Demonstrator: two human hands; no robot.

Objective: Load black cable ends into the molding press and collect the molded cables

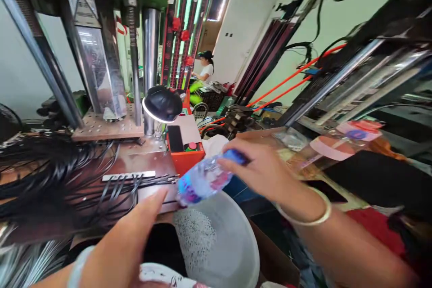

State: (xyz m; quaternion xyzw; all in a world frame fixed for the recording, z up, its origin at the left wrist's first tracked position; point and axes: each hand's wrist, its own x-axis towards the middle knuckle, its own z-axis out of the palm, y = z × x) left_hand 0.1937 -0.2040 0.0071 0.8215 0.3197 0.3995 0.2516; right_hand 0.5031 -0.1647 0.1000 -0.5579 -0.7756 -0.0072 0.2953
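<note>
My right hand (258,166) is closed around the blue cap and neck of a clear plastic water bottle (204,180). The bottle tilts, its base down and to the left, above a large grey-white tub (232,243). Inside the tub lies a heap of small pale ring-like pieces (195,238). My left hand (124,229) is at the lower left, near the tub's left side; a stretched-out digit points up toward the bottle without touching it. Its other fingers are mostly hidden. Below it shows a white thing with dark marks (157,272), cut off by the frame's edge.
A green press with steel columns (151,63) stands at the left, bundled black cables (50,180) before it. A black lamp (162,103) hangs above an orange control box (185,157). At the right are a large clear bottle (340,146) and another machine. A person (205,69) sits behind.
</note>
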